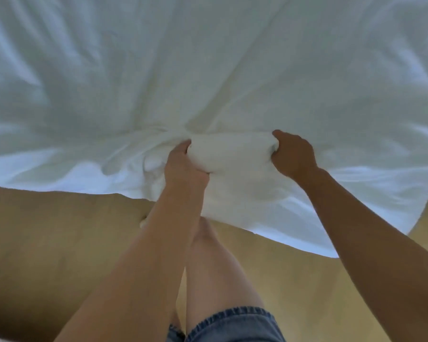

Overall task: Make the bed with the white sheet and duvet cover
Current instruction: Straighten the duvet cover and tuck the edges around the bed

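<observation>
A white duvet in its cover (208, 70) spreads over the whole upper half of the head view, creased and billowed. Its near edge hangs over the floor. My left hand (183, 164) grips a bunched fold of the white fabric near the edge, fingers curled into it. My right hand (292, 154) grips the same thick bunch a little to the right, fingers dug into the cloth. Between the two hands the fabric bulges up in a rounded lump (232, 154). The bed under the cover is hidden.
A tan carpeted floor (59, 230) fills the lower part of the view. My bare leg (215, 267) in denim shorts (232, 324) stands close to the hanging edge of the cover.
</observation>
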Motion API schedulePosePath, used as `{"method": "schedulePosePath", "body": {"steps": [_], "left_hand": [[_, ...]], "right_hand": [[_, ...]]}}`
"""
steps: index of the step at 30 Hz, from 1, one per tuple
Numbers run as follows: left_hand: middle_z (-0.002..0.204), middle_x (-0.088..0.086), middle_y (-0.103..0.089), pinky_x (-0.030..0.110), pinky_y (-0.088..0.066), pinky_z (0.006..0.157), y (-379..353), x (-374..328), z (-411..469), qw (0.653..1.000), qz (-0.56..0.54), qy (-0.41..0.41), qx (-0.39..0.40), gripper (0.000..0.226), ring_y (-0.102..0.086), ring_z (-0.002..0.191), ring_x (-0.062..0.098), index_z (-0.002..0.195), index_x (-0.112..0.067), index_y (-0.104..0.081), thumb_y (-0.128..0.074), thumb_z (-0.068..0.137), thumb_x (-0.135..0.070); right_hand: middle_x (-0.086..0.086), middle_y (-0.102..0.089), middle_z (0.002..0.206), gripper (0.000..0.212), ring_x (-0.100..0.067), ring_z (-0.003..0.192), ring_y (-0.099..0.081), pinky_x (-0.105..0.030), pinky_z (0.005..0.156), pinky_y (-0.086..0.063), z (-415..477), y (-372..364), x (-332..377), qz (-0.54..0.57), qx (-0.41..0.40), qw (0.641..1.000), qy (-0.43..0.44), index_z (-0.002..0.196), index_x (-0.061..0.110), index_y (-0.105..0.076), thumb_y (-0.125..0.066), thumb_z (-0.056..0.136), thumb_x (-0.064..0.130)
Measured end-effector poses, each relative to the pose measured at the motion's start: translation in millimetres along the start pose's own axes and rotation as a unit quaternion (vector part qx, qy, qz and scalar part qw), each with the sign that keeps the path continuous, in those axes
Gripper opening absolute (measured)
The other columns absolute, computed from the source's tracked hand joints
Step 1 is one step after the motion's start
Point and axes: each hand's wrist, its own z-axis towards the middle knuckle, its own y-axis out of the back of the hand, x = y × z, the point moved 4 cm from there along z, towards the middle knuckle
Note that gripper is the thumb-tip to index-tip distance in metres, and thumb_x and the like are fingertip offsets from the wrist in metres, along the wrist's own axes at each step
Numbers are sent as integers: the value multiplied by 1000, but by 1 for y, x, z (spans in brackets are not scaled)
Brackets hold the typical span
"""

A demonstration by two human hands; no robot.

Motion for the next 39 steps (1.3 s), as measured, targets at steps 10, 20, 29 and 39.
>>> {"method": "schedulePosePath", "body": {"steps": [10,20,29,39], "left_hand": [[108,8,-63,42,-48,88,247,28,-28,978,181,44,-98,37,-60,100,27,127,-6,-54,-54,94,-24],[74,-2,-45,28,-38,58,242,7,45,954,272,-10,-124,21,-45,63,13,82,-21,-50,-63,86,-36],[123,19,-56,43,-46,91,245,-47,63,908,274,-196,-248,52,-55,112,34,123,3,-48,-52,93,-39],[76,11,-55,39,-42,66,247,-43,59,764,511,-320,-231,29,-55,74,30,82,-8,-44,-44,99,-33]], "right_hand": [[1,-65,93,23,-25,91,-60,-25,61,-30,-215,-62,73,36,230,970,70,82,29,-47,-33,65,35],[-10,-43,133,51,-29,123,-42,-36,92,-38,-132,-140,108,-128,276,950,75,131,10,-38,-51,88,32],[-15,-37,146,60,-31,132,-38,-45,103,-35,-80,-120,243,-244,-11,840,484,144,11,-34,-44,85,5],[-4,-70,86,37,-22,81,-68,-35,79,-53,-55,-102,289,-248,-169,705,642,76,16,-72,-41,75,-5]]}}
